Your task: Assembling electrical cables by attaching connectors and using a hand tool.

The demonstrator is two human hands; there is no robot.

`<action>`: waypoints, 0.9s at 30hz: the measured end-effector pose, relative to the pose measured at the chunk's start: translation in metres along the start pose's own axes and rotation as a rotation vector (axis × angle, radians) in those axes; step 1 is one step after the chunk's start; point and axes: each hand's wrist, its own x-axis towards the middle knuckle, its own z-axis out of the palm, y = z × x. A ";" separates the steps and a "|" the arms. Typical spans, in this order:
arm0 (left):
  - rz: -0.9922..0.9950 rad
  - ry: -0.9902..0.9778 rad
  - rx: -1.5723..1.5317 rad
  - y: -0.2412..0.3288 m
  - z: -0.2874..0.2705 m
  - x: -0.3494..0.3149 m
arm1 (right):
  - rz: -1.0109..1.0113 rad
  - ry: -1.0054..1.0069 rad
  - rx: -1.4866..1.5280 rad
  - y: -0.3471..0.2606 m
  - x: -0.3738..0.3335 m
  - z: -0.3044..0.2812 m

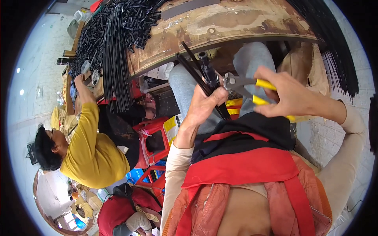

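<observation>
My left hand (206,104) is closed round a bundle of black rods (191,70) and a black stepped tube fitting (208,70), like parts of an umbrella frame. They tilt up from my lap toward the table edge. In my right hand (285,92) is a pair of pliers (244,82) with yellow handles, which stand apart. The metal head of the pliers is beside the tube fitting, close to my left thumb. Whether the jaws grip anything is hidden.
Ahead stands a worn wooden table (236,19). Its left side carries a heap of short black tubes (90,51) and thin black rods (116,63) hanging over the edge; more rods (334,47) hang at the right. A co-worker in yellow (94,153) sits at my left near a red stool (151,137).
</observation>
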 end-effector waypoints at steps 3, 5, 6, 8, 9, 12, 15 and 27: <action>-0.001 0.082 -0.014 0.004 0.006 0.006 | -0.514 0.691 -0.450 0.025 0.012 0.015; 0.001 0.121 0.000 0.001 0.005 0.007 | -0.536 0.712 -0.603 0.029 0.014 0.010; 0.000 0.156 0.012 -0.001 0.005 0.009 | -0.550 0.732 -0.756 0.030 0.015 0.007; -0.008 0.109 0.004 -0.001 0.004 0.012 | -0.473 0.549 -0.582 0.027 0.009 -0.005; -0.019 0.076 0.000 -0.001 0.004 0.010 | -0.403 0.359 -0.402 0.023 0.006 -0.009; -0.054 -0.035 -0.022 -0.001 0.001 0.003 | 0.106 -0.334 0.574 0.004 -0.002 -0.022; -0.096 -0.072 -0.069 0.001 0.000 0.002 | 0.015 -0.045 0.336 0.010 -0.005 0.011; 0.012 -0.006 0.022 0.006 0.009 0.008 | 0.100 -0.164 0.507 0.012 -0.004 -0.002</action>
